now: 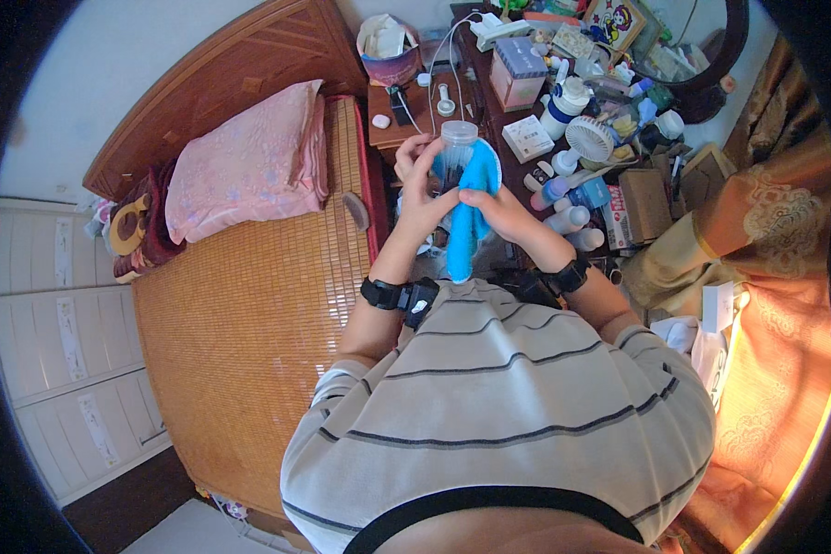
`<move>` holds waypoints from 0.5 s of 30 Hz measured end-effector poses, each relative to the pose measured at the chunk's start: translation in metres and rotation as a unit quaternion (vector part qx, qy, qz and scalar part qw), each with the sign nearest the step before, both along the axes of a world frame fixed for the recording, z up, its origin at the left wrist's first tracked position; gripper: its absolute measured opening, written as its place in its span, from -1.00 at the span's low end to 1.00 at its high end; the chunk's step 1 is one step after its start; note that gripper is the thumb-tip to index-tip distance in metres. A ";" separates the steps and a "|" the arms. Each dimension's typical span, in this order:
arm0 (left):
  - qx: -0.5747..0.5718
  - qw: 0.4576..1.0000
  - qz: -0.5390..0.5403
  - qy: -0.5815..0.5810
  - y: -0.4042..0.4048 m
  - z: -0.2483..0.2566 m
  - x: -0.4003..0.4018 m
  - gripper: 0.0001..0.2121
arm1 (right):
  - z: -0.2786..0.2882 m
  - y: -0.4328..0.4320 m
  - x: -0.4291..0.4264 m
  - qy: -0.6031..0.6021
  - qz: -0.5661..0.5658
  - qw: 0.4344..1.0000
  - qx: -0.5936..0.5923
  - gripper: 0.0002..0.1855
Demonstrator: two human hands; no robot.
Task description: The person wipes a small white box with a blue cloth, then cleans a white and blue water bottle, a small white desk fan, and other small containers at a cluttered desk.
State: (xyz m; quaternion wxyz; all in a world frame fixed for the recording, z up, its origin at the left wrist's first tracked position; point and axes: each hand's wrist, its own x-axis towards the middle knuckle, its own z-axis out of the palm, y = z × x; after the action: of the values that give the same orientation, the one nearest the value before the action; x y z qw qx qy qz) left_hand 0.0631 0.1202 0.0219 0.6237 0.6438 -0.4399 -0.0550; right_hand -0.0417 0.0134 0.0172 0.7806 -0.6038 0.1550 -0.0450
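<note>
A clear plastic jar (459, 133) with a lid and dark contents is held up in front of my chest, over the gap between bed and desk. My left hand (422, 180) grips its left side, fingers raised and thumb in front. A bright blue cloth (472, 208) with a pale edge lies against the jar's right side and hangs down towards my shirt. My right hand (502, 211) holds the cloth, its thumb on top; its fingers are partly hidden behind the cloth. Both thumbs are close together at the cloth's middle.
Left is a bed with a bamboo mat (249, 311) and pink pillow (249, 163). Ahead, a nightstand (384, 118) holds a basket, charger and cables. On the cluttered desk at right are a small white fan (588, 138), bottles (568, 219) and boxes (528, 138). A curtain (769, 208) hangs far right.
</note>
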 end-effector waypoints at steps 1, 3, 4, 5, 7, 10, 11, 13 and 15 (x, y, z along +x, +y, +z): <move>0.020 1.000 0.015 -0.013 0.003 0.003 0.001 -0.38 | 0.000 0.000 -0.001 0.004 -0.006 1.000 -0.013 -0.56; 0.028 0.997 0.025 -0.066 0.006 -0.006 0.011 -0.37 | 0.002 0.001 -0.005 0.000 0.000 1.000 -0.016 -0.55; 0.015 0.999 -0.026 -0.025 0.008 -0.008 0.014 -0.36 | 0.004 0.001 -0.007 -0.005 0.005 1.000 -0.019 -0.55; 0.002 0.997 -0.077 0.015 0.010 -0.010 0.017 -0.35 | 0.006 -0.001 -0.008 -0.005 0.007 1.000 -0.019 -0.55; 0.025 0.994 -0.104 0.037 0.015 0.003 0.020 -0.31 | 0.009 -0.006 -0.011 0.030 0.055 0.997 0.054 -0.54; 0.037 0.979 -0.192 0.063 0.016 0.012 0.020 -0.30 | -0.009 -0.012 -0.011 0.047 0.079 0.994 0.052 -0.47; 0.037 0.979 -0.193 0.063 0.017 0.016 0.018 -0.30 | -0.017 -0.014 -0.012 0.048 0.105 0.991 0.072 -0.45; 0.068 0.918 -0.288 0.265 0.021 0.024 0.014 -0.33 | 0.007 -0.002 -0.013 0.004 0.130 0.986 0.101 -0.44; 0.122 0.868 -0.336 0.345 0.024 0.022 0.018 -0.35 | 0.010 0.002 -0.014 -0.041 0.151 0.979 0.127 -0.43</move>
State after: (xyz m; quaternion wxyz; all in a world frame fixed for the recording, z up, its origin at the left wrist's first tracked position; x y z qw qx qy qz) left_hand 0.0810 0.1446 0.0441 0.5964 0.4675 -0.3759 -0.5333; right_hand -0.0562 0.0157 0.0275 0.8544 -0.5139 0.0343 0.0692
